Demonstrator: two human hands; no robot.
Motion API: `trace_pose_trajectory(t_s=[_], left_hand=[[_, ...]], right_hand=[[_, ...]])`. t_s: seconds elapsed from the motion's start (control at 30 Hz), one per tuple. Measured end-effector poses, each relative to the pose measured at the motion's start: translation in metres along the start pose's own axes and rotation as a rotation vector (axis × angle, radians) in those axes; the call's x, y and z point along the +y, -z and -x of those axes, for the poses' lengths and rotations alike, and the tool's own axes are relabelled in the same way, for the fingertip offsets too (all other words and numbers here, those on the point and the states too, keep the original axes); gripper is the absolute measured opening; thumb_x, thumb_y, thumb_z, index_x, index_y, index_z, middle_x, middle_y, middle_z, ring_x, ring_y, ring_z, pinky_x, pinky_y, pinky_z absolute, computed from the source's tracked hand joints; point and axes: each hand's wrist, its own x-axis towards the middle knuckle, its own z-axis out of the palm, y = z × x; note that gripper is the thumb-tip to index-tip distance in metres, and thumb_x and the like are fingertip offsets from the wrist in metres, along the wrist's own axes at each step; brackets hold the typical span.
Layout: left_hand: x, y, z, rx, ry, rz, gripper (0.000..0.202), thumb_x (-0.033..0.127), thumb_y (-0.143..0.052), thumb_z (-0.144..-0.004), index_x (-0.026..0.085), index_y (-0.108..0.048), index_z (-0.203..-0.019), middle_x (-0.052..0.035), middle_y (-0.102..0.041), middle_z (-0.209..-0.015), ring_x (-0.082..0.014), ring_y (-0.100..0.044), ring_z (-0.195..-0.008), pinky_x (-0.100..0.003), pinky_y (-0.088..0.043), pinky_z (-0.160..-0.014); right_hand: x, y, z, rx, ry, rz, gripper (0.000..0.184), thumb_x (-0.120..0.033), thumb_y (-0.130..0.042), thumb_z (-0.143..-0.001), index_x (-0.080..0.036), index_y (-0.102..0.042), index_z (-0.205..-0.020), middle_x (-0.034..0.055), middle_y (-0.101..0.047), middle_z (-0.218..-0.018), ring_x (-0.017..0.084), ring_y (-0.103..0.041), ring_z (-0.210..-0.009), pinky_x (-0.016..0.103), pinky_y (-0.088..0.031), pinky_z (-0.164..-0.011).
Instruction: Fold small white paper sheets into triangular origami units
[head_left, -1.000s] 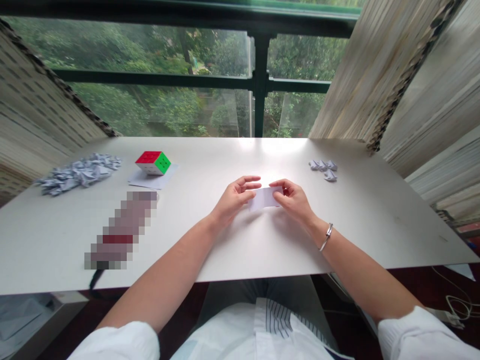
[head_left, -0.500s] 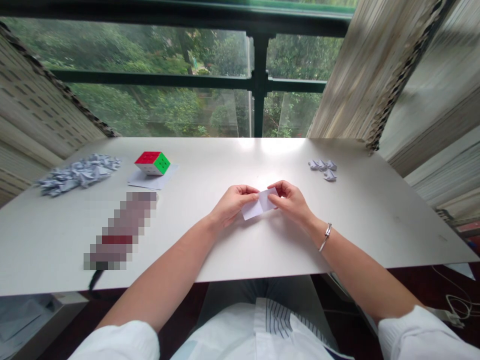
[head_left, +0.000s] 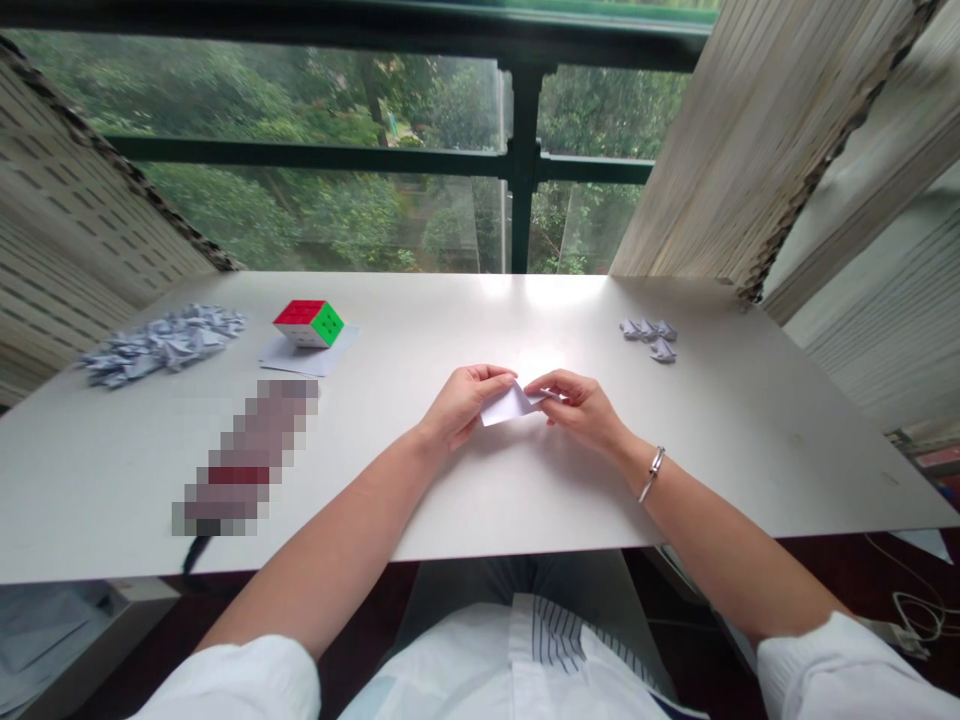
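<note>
A small white piece of paper (head_left: 504, 406) is held just above the table between my two hands. My left hand (head_left: 466, 405) pinches its left part, with the thumb on top. At the other end, my right hand (head_left: 576, 407) is closed on the paper's right part, which stands bent up along a crease. The fingers of the right hand cover some of that fold. A silver bracelet circles my right wrist.
On the white table (head_left: 720, 440), folded paper pieces (head_left: 165, 345) are heaped at left and several more (head_left: 651, 336) lie at right. A puzzle cube (head_left: 309, 324) rests on white paper sheets (head_left: 300, 362). A blurred-out long object (head_left: 247, 455) lies at front left.
The paper's right side has been bent upward, where it lay flatter before. My right fingers have shifted around that edge; my left hand keeps its pinch.
</note>
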Motion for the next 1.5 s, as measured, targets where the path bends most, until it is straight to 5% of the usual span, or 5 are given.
trace_pose_trajectory(t_s=[0.3,0.53,0.9,1.5], left_hand=[[0.000,0.001,0.000,0.017,-0.030,-0.006,0.031,0.033,-0.087,-0.062,0.015,-0.072,-0.082,-0.0044,-0.070,-0.072,-0.0150,-0.061,-0.061,-0.027,-0.043,-0.057],[0.002,-0.003,0.003,0.036,-0.038,-0.041,0.030,0.033,-0.086,-0.060,0.015,-0.072,-0.079,-0.0042,-0.069,-0.071,-0.0148,-0.061,-0.059,-0.027,-0.042,-0.056],[0.003,-0.008,0.006,0.009,-0.050,-0.008,0.029,0.029,-0.088,-0.058,0.016,-0.073,-0.080,-0.0037,-0.069,-0.072,-0.0148,-0.060,-0.061,-0.027,-0.044,-0.057],[0.001,-0.011,0.008,-0.016,-0.017,-0.045,0.027,0.026,-0.083,-0.063,0.014,-0.070,-0.083,-0.0022,-0.068,-0.072,-0.0118,-0.060,-0.060,-0.024,-0.045,-0.057]], right_hand=[[0.000,0.002,0.000,-0.087,0.075,0.034,0.028,-0.017,-0.066,-0.078,-0.025,-0.075,-0.103,0.0039,-0.059,-0.096,0.012,-0.060,-0.075,0.022,-0.051,-0.055],[-0.007,0.004,-0.002,-0.090,-0.177,-0.193,0.030,-0.047,-0.066,-0.084,-0.021,-0.076,-0.096,0.0051,-0.065,-0.095,0.016,-0.062,-0.084,0.025,-0.059,-0.062],[-0.012,0.009,-0.004,-0.074,-0.449,-0.531,0.027,-0.038,-0.079,-0.074,-0.018,-0.068,-0.087,0.0008,-0.060,-0.081,0.011,-0.061,-0.067,0.024,-0.059,-0.054],[-0.007,0.002,-0.002,-0.072,-0.402,-0.393,0.025,-0.027,-0.080,-0.067,-0.016,-0.062,-0.080,-0.0019,-0.062,-0.071,0.010,-0.059,-0.062,0.022,-0.052,-0.055]])
